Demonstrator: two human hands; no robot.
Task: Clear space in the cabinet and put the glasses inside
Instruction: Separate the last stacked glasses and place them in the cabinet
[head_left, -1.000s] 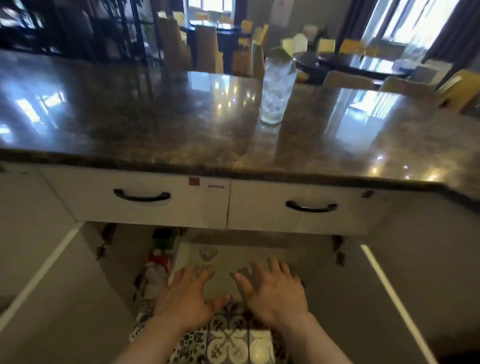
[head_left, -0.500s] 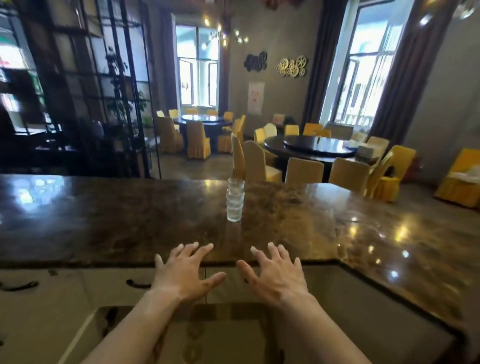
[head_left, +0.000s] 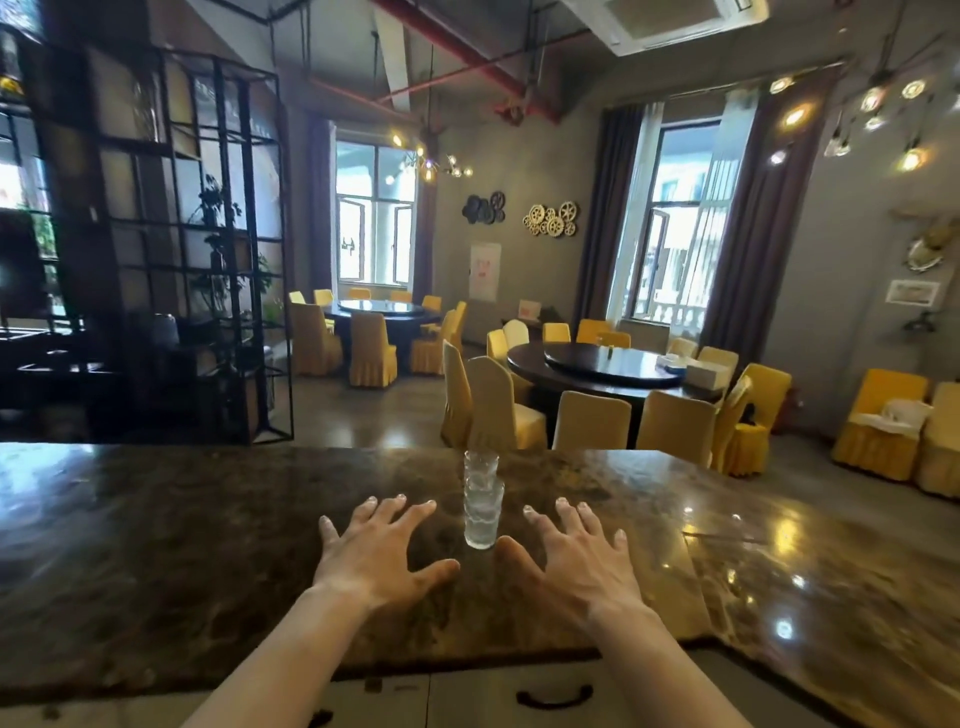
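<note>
A stack of clear textured glasses (head_left: 482, 500) stands upright on the dark marble countertop (head_left: 156, 545), near its middle. My left hand (head_left: 376, 551) hovers just left of the stack, fingers spread, holding nothing. My right hand (head_left: 574, 556) is just right of the stack, also spread and empty. Neither hand touches the glasses. The cabinet below the counter is out of view; only the drawer fronts with a black handle (head_left: 553, 697) show at the bottom edge.
The countertop runs the full width and bends toward me on the right. Beyond it lie a dining room with round tables (head_left: 602, 364), yellow-covered chairs (head_left: 589, 421) and a black metal shelf (head_left: 208, 249) at left.
The view has risen from the open cabinet below to the countertop. Both hands lifted from the cabinet shelf and now flank the stack of glasses.
</note>
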